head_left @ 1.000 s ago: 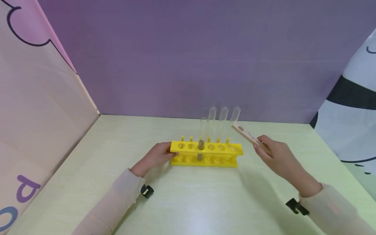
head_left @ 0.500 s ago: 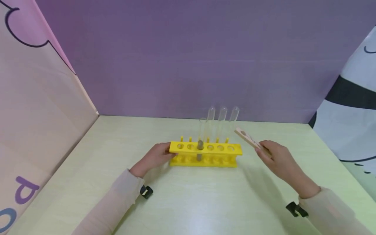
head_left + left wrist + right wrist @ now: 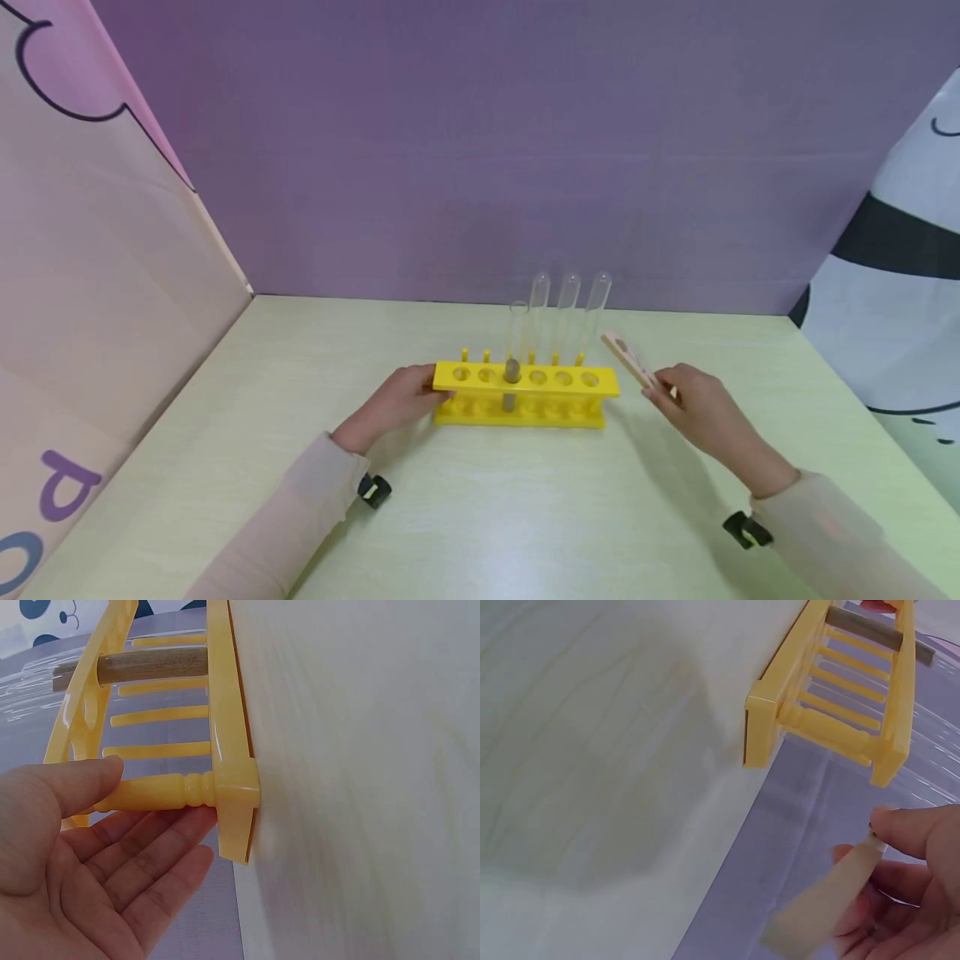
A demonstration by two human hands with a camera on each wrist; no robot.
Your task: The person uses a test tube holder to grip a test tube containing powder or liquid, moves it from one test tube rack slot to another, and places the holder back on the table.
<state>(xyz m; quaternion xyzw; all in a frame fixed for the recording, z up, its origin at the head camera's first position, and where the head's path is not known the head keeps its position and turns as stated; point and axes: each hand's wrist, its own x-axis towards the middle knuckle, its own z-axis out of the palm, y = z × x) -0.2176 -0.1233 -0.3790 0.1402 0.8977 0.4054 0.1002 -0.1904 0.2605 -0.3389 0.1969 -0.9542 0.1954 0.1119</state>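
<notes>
A yellow test tube rack (image 3: 474, 387) stands on the table. My left hand (image 3: 397, 397) holds its left end; in the left wrist view the thumb and fingers of that hand (image 3: 105, 855) pinch the turned end post (image 3: 154, 793). One upright glass test tube (image 3: 512, 372) with grey-brown contents sits in a middle hole. Behind it, several clear tubes (image 3: 568, 292) stand upside down on the rear pegs. Right of the rack, above the table, my right hand (image 3: 701, 410) pinches a wooden test tube holder (image 3: 628, 360). Its wide end (image 3: 802, 922) is blurred in the right wrist view.
The pale wooden table (image 3: 480, 517) ends at a purple backdrop (image 3: 480, 167) just behind the rack. Printed panels close both sides, a pale one (image 3: 97, 275) at left and a black-and-white one (image 3: 900, 308) at right. Each wrist bears a black clip (image 3: 375, 492).
My right hand has lowered slightly and shifted a little left. The wooden test tube holder has dropped with it and tilts more steeply. My left hand and the rack stay put.
</notes>
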